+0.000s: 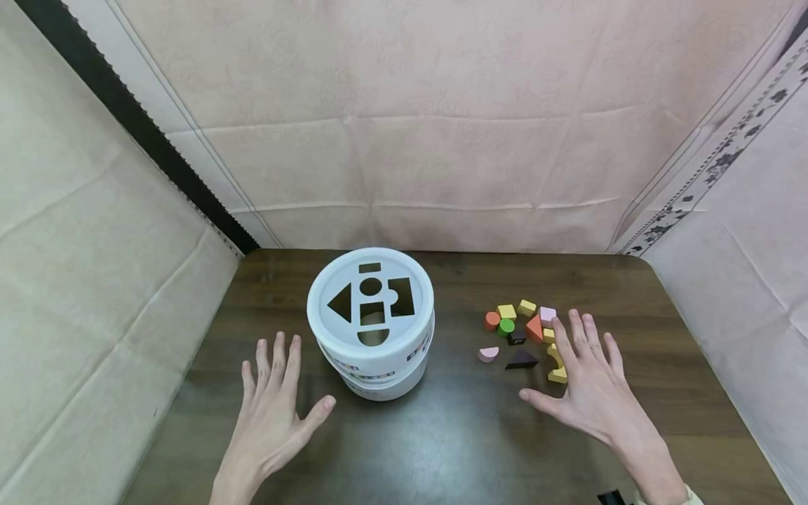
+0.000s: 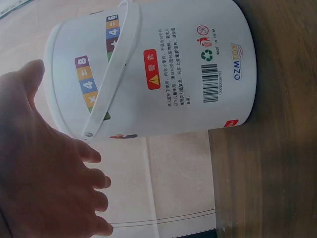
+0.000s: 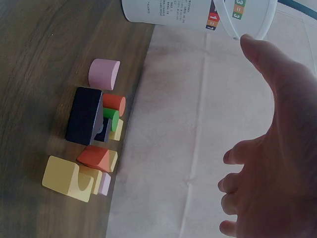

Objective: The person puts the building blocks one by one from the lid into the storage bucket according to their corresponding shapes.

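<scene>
A white bucket (image 1: 379, 372) with a shape-sorter lid (image 1: 322, 315) stands upright on the table; the lid has rectangular, round, triangular, notched and half-round holes. Left of it, my left hand (image 1: 268, 414) is spread with straight fingers and holds nothing. In the left wrist view the bucket's printed side (image 2: 183, 69) and its white handle (image 2: 111, 74) show beside that hand. My right hand (image 1: 593, 393), also spread and holding nothing, hovers at the right edge of a group of toy blocks. Among these are a black triangular block (image 1: 521, 360), a pink half-round block (image 1: 488, 354) and a green cylinder (image 1: 506, 327).
More blocks lie close together: a red cylinder (image 1: 492, 321), a red triangular block (image 1: 534, 329), a pink block (image 1: 547, 315) and several yellow ones, including a notched one (image 3: 67, 178). Pale cloth walls (image 1: 442, 161) surround the dark wooden table (image 1: 442, 449) at the back and sides.
</scene>
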### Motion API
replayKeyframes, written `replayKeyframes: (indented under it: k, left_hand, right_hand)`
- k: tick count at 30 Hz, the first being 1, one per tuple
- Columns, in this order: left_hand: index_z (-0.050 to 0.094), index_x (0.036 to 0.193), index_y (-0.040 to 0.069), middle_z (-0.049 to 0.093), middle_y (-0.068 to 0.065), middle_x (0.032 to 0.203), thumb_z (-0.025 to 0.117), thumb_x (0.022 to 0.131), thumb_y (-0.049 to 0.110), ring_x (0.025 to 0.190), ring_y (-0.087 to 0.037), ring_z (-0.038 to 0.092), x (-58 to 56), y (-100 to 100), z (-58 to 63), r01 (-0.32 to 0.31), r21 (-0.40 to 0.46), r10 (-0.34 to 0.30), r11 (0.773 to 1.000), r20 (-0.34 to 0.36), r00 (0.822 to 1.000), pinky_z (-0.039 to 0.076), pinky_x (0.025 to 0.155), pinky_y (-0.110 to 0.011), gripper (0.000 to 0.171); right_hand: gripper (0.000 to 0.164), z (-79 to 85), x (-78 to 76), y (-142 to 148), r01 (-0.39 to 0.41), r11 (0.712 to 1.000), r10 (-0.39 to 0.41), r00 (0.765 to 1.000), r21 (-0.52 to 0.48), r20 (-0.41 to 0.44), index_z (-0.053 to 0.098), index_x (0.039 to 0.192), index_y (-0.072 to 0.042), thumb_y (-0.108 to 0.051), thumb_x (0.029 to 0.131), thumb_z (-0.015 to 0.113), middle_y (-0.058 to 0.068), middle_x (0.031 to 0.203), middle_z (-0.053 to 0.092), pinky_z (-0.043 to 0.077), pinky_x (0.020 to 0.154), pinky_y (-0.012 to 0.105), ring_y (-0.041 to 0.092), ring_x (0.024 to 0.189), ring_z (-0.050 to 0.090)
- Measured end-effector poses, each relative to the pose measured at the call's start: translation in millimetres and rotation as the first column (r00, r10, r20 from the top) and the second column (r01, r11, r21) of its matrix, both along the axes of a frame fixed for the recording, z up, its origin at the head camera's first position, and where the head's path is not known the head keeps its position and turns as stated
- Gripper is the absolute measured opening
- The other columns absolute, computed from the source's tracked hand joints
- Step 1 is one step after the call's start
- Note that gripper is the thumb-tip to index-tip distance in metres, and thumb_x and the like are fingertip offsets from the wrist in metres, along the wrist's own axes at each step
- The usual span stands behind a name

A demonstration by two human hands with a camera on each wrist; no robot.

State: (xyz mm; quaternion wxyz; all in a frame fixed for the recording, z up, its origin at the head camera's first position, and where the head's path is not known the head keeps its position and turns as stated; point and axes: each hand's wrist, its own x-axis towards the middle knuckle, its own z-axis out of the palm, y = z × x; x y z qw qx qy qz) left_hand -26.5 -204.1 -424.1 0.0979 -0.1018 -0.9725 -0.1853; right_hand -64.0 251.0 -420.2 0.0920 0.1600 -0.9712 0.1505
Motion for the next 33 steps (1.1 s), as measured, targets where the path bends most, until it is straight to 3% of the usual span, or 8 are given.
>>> replayKeyframes:
  k: [7,11,13,17,22,25,29,33]
  left_hand:
    - [0.013,0.160,0.002,0.006,-0.025,0.163,0.060,0.093,0.054,0.149,-0.042,-0.008,-3.5,-5,2.0,0.003,0.037,-0.002,0.999,-0.045,0.999,-0.001,0.114,-0.062,0.096]
    - [0.009,0.161,0.009,0.005,-0.019,0.165,0.063,0.093,0.047,0.149,-0.040,-0.007,-12.5,-10,8.2,0.042,0.170,-0.031,0.985,-0.068,0.997,0.003,0.114,-0.062,0.095]
    - [0.010,0.162,0.013,0.007,-0.014,0.166,0.065,0.093,0.041,0.150,-0.038,-0.004,-21.1,-12,10.2,0.082,0.290,-0.056,0.953,-0.096,0.994,0.007,0.114,-0.063,0.092]
    - [0.019,0.161,0.016,0.016,-0.007,0.165,0.068,0.093,0.036,0.151,-0.035,0.005,-42.8,-8,10.6,0.190,0.489,-0.110,0.851,-0.188,0.976,0.014,0.113,-0.063,0.086]
    - [0.029,0.158,0.009,0.024,-0.009,0.163,0.066,0.093,0.048,0.150,-0.033,0.015,-66.4,3,9.5,0.289,0.561,-0.147,0.776,-0.286,0.947,0.016,0.113,-0.060,0.084]
    - [0.033,0.156,0.007,0.026,-0.011,0.162,0.064,0.092,0.051,0.149,-0.035,0.016,-76.2,9,7.9,0.326,0.554,-0.156,0.766,-0.332,0.930,0.015,0.112,-0.065,0.084]
    - [0.037,0.154,0.005,0.029,-0.013,0.160,0.066,0.091,0.048,0.147,-0.039,0.021,-83.4,16,2.8,0.347,0.525,-0.153,0.777,-0.378,0.913,0.018,0.110,-0.066,0.082]
    - [0.040,0.152,0.003,0.035,-0.012,0.158,0.067,0.089,0.047,0.145,-0.036,0.028,-84.6,17,-3.4,0.327,0.530,-0.113,0.783,-0.395,0.912,0.025,0.112,-0.056,0.082]
  right_hand:
    - [0.121,-1.8,-2.5,1,-0.020,1.000,0.020,1.000,-0.007,-0.002,0.015,0.160,-0.004,-0.065,0.075,0.075,0.031,0.160,0.013,-0.002,0.115,0.058,0.038,0.151,0.000]
    - [0.120,-2.3,-2.5,1,-0.030,0.999,0.031,0.999,-0.027,0.020,0.012,0.161,-0.007,-0.063,0.076,0.076,0.032,0.160,0.014,-0.003,0.115,0.058,0.039,0.150,0.001]
    - [0.119,-2.7,-2.2,2,-0.035,0.999,0.036,0.999,-0.039,0.024,0.013,0.161,-0.007,-0.061,0.076,0.077,0.031,0.159,0.016,0.000,0.116,0.056,0.039,0.150,0.003]
    - [0.121,-6.1,-1.1,3,-0.062,0.996,0.065,0.997,-0.068,0.034,0.012,0.161,-0.008,-0.058,0.075,0.080,0.030,0.159,0.019,0.009,0.115,0.057,0.039,0.150,0.008]
    - [0.120,-12.7,-0.4,3,-0.093,0.991,0.097,0.995,-0.096,0.034,0.014,0.161,-0.006,-0.054,0.074,0.082,0.027,0.158,0.025,0.010,0.118,0.048,0.039,0.148,0.017]
    - [0.117,-16.6,0.3,4,-0.102,0.990,0.104,0.994,-0.100,0.021,0.019,0.159,-0.002,-0.052,0.074,0.083,0.027,0.157,0.029,0.009,0.119,0.041,0.040,0.146,0.023]
    - [0.116,-21.8,1.6,6,-0.106,0.990,0.108,0.994,-0.098,0.018,0.022,0.157,0.000,-0.050,0.073,0.084,0.028,0.154,0.035,0.010,0.118,0.037,0.042,0.142,0.030]
    - [0.114,-24.6,-0.3,8,-0.103,0.990,0.107,0.993,-0.102,0.043,0.025,0.156,0.002,-0.050,0.074,0.084,0.028,0.153,0.035,0.012,0.118,0.041,0.045,0.140,0.033]
